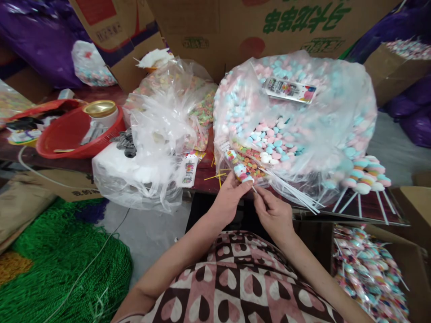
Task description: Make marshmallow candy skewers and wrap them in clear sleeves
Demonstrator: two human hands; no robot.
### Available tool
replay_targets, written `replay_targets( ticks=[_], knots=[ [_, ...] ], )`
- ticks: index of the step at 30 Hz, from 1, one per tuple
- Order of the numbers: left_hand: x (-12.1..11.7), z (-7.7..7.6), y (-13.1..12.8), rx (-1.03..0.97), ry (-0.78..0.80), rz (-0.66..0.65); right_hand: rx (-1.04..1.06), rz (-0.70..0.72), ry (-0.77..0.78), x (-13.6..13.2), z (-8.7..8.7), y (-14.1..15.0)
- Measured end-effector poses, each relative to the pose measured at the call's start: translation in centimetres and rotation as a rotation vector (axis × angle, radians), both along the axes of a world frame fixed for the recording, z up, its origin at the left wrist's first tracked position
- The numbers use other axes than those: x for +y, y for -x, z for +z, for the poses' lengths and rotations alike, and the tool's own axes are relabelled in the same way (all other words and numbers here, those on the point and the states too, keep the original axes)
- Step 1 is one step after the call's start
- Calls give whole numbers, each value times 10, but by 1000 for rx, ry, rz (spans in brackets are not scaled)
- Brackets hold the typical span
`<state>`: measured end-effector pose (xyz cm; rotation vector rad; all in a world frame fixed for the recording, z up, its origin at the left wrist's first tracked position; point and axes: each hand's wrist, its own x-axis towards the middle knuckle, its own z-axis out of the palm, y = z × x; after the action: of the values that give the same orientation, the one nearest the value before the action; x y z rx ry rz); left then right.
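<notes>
My left hand (232,195) is closed around the lower end of a marshmallow skewer (241,171) with pale blue, pink and white pieces; its top seems covered by a printed wrapper. The fingers of my right hand (273,210) pinch the white stick below the lowest piece. Just beyond my hands, small coloured candy rings (251,158) lie at the front of a large clear bag of marshmallows (336,98). To the right of my right hand is a bunch of loose white sticks (298,193). Finished-looking marshmallow skewers (367,172) rest at the table's right edge.
Left of my hands lie a clear plastic bag with white contents (134,175), printed wrappers (189,169) and yellow ties (220,174). A red basin (60,139) stands farther left. Below right is a box of wrapped skewers (370,273); cardboard boxes (218,40) stand behind.
</notes>
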<state>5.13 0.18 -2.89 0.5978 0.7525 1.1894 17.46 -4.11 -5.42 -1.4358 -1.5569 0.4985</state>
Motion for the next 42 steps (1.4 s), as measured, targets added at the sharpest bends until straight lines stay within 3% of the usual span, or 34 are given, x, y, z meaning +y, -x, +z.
replay_targets(
  ticks=[4, 8, 12, 19, 27, 29, 34, 39, 42],
  knots=[
    [-1, -3, 3, 19, 15, -10, 10, 128, 33, 2, 12, -7],
    [-4, -7, 7, 20, 40, -100, 24, 56, -68, 12, 24, -18],
    [-7, -9, 5, 16, 55, -168, -16, 113, -118, 25, 28, -20],
    [-8, -10, 3, 3, 56, -174, 25, 100, -71, 25, 25, -16],
    [-9, -10, 3, 9, 53, -202, 289, 80, 143, 23, 20, -9],
    [-9, -9, 3, 39, 62, -172, 262, 71, 137, 21, 22, -6],
    [-10, -10, -1, 111, 111, -81, -51, 29, -29, 17, 29, -5],
    [-9, -16, -1, 89, 111, -30, 180, 167, 186, 20, 23, -14],
    [-8, -14, 1, 68, 109, -89, 316, 161, 255, 22, 18, -17]
  ],
)
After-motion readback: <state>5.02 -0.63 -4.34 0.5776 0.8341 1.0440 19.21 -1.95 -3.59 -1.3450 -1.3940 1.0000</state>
